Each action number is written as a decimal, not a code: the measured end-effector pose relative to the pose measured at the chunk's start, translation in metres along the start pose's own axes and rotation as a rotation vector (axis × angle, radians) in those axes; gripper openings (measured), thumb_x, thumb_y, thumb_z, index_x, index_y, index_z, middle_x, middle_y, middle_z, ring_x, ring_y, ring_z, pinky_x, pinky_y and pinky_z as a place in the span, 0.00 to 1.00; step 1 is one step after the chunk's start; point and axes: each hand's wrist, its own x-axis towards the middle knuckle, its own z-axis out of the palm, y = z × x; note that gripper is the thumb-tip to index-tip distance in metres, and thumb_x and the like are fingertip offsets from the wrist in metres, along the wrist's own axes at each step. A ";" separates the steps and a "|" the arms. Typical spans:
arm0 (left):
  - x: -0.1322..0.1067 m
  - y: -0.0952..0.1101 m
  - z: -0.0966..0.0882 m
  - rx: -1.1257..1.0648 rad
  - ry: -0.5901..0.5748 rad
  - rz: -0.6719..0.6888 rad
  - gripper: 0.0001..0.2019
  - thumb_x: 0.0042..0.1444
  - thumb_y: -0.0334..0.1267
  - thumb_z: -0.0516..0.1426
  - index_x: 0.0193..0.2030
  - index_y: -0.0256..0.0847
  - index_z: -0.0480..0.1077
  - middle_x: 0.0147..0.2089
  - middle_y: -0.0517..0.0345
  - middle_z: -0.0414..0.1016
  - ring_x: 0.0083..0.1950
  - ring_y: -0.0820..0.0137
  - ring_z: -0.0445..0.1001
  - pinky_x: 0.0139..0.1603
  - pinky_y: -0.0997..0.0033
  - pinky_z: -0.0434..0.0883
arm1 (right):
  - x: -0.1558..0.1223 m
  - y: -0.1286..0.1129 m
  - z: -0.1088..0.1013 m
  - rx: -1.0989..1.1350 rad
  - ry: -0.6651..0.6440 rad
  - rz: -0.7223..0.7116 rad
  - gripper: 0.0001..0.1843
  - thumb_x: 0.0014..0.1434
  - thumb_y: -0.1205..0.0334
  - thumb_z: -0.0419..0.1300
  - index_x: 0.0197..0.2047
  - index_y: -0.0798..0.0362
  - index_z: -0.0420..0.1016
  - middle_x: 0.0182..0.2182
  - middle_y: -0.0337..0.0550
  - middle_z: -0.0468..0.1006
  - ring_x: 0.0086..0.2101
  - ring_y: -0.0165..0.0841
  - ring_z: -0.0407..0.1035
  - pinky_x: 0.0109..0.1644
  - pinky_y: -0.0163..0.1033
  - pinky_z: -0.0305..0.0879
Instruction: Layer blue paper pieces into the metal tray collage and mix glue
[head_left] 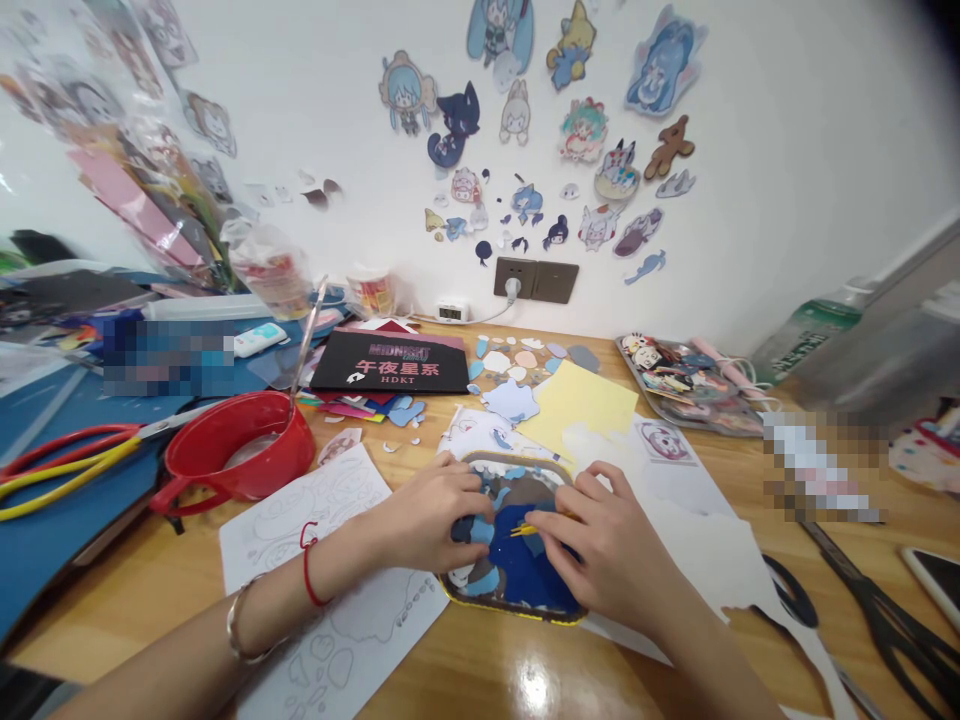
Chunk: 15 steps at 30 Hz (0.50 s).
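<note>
In front of me lies a shallow tray (517,612) with a dark rim and yellow edging, filled with blue, light blue, grey and white cut pieces. My left hand (426,512) rests over its left side, thumb and fingers apart and touching the pieces. Above the right side, my right hand (611,540) pinches what looks like yellow tweezers (523,530); most of them are hidden by the fingers. Their tips are over a dark blue piece (514,575). Under my left forearm is a white sheet with outline drawings (341,655).
To the left stand a red cup (240,470) and red-and-yellow scissors (75,460). Behind the tray lie a black printed card (390,362), loose cut pieces (517,358) and yellow paper (592,405). Black scissors (877,600) and a phone (934,580) lie right.
</note>
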 end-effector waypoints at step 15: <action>-0.001 -0.008 -0.003 -0.006 0.016 0.019 0.12 0.50 0.32 0.54 0.40 0.47 0.73 0.27 0.59 0.66 0.32 0.70 0.65 0.39 0.68 0.59 | 0.002 -0.006 0.002 -0.015 0.033 -0.025 0.11 0.56 0.67 0.52 0.36 0.49 0.75 0.24 0.39 0.66 0.30 0.31 0.57 0.47 0.45 0.50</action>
